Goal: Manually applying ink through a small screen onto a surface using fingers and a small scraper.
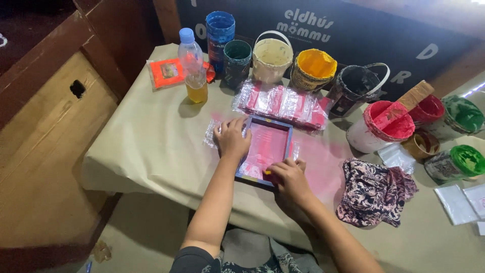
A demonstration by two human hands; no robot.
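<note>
A small framed printing screen (267, 147), stained pink inside, lies flat on the cloth-covered table (146, 146). My left hand (232, 137) presses down on the frame's left edge. At the frame's near edge my right hand (289, 177) grips a small orange-yellow squeegee (268, 176) that is mostly hidden under my fingers. A clear plastic bag (210, 132) pokes out from under the frame on the left. Pink stain spreads on the cloth to the right of the frame.
A pile of clear bags with pink prints (283, 103) lies behind the frame. Several paint buckets line the back and right: blue, green, cream, yellow (314, 68), black, pink (384, 125). A plastic bottle (193, 65) stands back left. A patterned rag (374, 192) lies right.
</note>
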